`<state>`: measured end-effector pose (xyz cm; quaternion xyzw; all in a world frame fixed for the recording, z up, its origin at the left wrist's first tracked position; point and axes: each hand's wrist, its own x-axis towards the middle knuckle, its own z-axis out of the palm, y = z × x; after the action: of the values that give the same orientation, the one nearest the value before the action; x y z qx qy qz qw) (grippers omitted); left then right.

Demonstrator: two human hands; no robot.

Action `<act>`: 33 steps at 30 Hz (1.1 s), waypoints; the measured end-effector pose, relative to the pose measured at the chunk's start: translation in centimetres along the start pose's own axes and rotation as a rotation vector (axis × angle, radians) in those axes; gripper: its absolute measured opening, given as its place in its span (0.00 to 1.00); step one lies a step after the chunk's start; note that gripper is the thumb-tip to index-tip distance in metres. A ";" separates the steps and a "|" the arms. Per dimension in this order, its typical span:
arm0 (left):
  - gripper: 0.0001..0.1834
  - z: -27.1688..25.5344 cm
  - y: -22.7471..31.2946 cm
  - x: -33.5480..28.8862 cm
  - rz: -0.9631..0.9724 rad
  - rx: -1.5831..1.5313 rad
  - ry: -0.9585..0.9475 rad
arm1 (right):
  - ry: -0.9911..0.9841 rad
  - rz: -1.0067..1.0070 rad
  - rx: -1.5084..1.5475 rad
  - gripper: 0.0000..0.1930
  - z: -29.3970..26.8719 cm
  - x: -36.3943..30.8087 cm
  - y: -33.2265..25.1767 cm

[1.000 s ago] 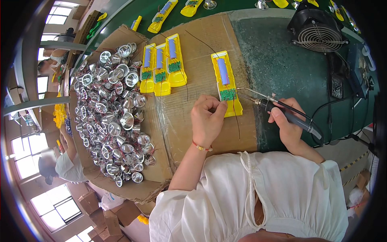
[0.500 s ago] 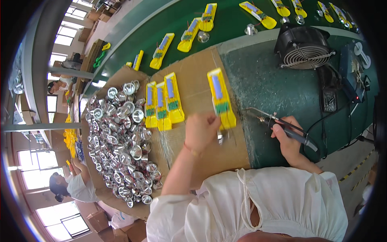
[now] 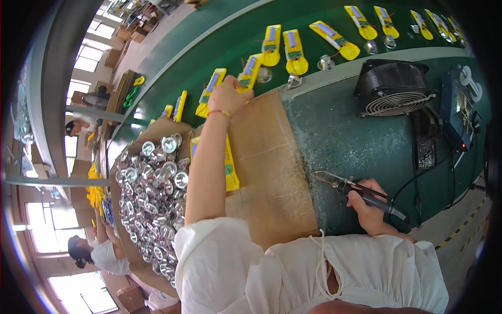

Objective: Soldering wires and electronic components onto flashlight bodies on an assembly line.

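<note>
My left hand (image 3: 230, 98) reaches out over the green belt (image 3: 314, 9). Its fingers are closed about the lower end of a yellow plastic housing (image 3: 251, 67) fitted with a blue cell and a green circuit board. Another such housing (image 3: 212, 86) lies just left of the hand. My right hand (image 3: 370, 201) grips a soldering iron (image 3: 386, 206) with a thin metal tube along it, its tip above the bench near the cardboard's edge. Below my left forearm, yellow housings (image 3: 230, 170) rest on the cardboard sheet (image 3: 274, 199), partly hidden by the arm.
Silvery reflector cups (image 3: 151, 193) are heaped at the left. Several housings with reflectors (image 3: 326, 63) line the belt. At the right stand a black fan (image 3: 392, 86), a soldering station (image 3: 456, 118) and a white spool (image 3: 470, 83). Co-workers (image 3: 107, 256) sit at the far left.
My left hand has moved from the cardboard forward and left to the belt. The single housing beside it has left the cardboard; another housing with a reflector now lies on the belt. The view has shifted.
</note>
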<state>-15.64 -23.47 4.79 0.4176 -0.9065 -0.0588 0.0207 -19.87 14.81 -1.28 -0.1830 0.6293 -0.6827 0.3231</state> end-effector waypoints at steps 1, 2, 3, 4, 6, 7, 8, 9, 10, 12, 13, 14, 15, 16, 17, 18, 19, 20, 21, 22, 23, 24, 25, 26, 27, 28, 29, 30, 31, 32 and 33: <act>0.29 -0.5 0.8 -2.6 0.008 0.027 0.005 | 0.015 0.000 0.008 0.07 0.0 0.1 0.2; 0.29 -0.8 2.2 -5.5 0.021 0.049 0.004 | 0.027 -0.010 -0.001 0.07 -0.2 0.1 0.3; 0.29 -0.6 3.0 -8.4 0.016 0.017 0.003 | 0.042 -0.015 -0.028 0.07 -0.4 0.2 0.6; 0.29 -0.6 3.6 -11.7 0.001 -0.011 0.012 | 0.046 -0.026 -0.051 0.07 -0.6 0.1 0.5; 0.29 1.3 3.8 -17.8 0.024 -0.051 0.113 | 0.047 -0.067 -0.080 0.06 -0.6 0.3 0.8; 0.29 1.6 4.0 -20.2 0.059 -0.084 0.142 | 0.063 -0.070 -0.116 0.06 -0.6 0.2 0.4; 0.29 1.9 4.0 -22.3 0.100 -0.116 0.171 | 0.062 -0.089 -0.113 0.05 -0.5 0.3 0.4; 0.29 1.9 4.1 -24.2 0.054 -0.212 0.204 | 0.047 -0.099 -0.113 0.06 -0.5 0.5 0.4; 0.29 1.8 4.1 -25.8 0.012 -0.314 0.243 | 0.035 -0.115 -0.116 0.06 -0.4 0.7 0.5; 0.24 2.1 1.4 -27.1 -0.027 -0.261 0.481 | 0.014 -0.122 -0.130 0.07 -0.4 0.8 0.9; 0.22 2.1 -0.6 -27.1 -0.077 -0.225 0.560 | 0.017 -0.136 -0.114 0.07 -0.5 0.7 1.3; 0.18 1.8 -2.7 -27.0 -0.155 -0.065 0.633 | 0.011 -0.151 -0.094 0.07 -0.4 0.6 1.5; 0.17 1.1 -5.1 -27.0 -0.203 0.048 0.598 | 0.007 -0.149 -0.082 0.06 -0.2 0.4 1.4; 0.16 0.5 -6.7 -26.7 -0.289 0.181 0.586 | 0.010 -0.154 -0.087 0.06 -0.1 0.2 1.4; 0.15 -0.3 -8.1 -26.9 -0.385 0.324 0.576 | -0.008 -0.158 -0.078 0.07 0.2 -0.1 1.3; 0.16 0.0 -9.2 -26.1 -0.434 0.295 0.581 | -0.001 -0.161 -0.079 0.07 0.3 -0.2 1.5; 0.16 -0.2 -10.1 -25.8 -0.495 0.277 0.588 | -0.002 -0.166 -0.078 0.07 0.5 -0.5 1.4; 0.17 -0.4 -10.8 -25.2 -0.498 0.320 0.592 | -0.006 -0.164 -0.084 0.07 0.7 -0.7 1.2; 0.16 -0.4 -11.1 -24.4 -0.530 0.391 0.508 | -0.007 -0.163 -0.093 0.07 0.7 -0.8 1.1; 0.15 -0.4 -11.4 -23.9 -0.560 0.462 0.424 | -0.004 -0.169 -0.096 0.07 0.7 -0.9 1.0; 0.11 -0.3 -12.0 -23.9 -0.583 0.435 0.457 | -0.006 -0.165 -0.098 0.07 0.7 -1.1 1.0; 0.10 -0.3 -12.4 -24.0 -0.588 0.407 0.449 | 0.000 -0.161 -0.100 0.07 0.6 -1.0 1.1; 0.09 -0.3 -12.5 -24.4 -0.595 0.380 0.441 | 0.008 -0.167 -0.103 0.07 0.6 -1.0 1.2; 0.07 -0.2 -12.4 -25.0 -0.569 0.360 0.468 | 0.003 -0.169 -0.098 0.07 0.6 -0.9 1.2; 0.07 -0.1 -12.2 -25.7 -0.493 0.329 0.503 | 0.000 -0.168 -0.095 0.07 0.4 -1.1 1.1; 0.07 -0.2 -11.9 -26.4 -0.420 0.297 0.537 | 0.004 -0.167 -0.099 0.07 0.4 -1.2 1.0; 0.06 -0.4 -11.1 -27.3 -0.345 0.207 0.643 | -0.005 -0.171 -0.087 0.07 0.5 -1.3 0.7; 0.05 -0.5 -10.5 -27.8 -0.312 0.056 0.683 | -0.012 -0.177 -0.075 0.07 0.6 -1.2 0.6; 0.05 -0.5 -9.7 -28.0 -0.278 -0.097 0.715 | -0.004 -0.174 -0.081 0.07 0.6 -1.3 0.6; 0.07 -0.5 -8.0 -28.1 -0.222 -0.298 0.775 | -0.022 -0.182 -0.077 0.06 0.6 -1.4 0.7; 0.07 -0.5 -6.6 -28.3 -0.211 -0.419 0.734 | -0.037 -0.188 -0.069 0.06 0.5 -1.3 0.7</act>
<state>7.77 -6.30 4.80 0.4879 -0.7599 -0.0906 0.4198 -18.49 15.32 -1.70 -0.2651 0.6264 -0.6844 0.2626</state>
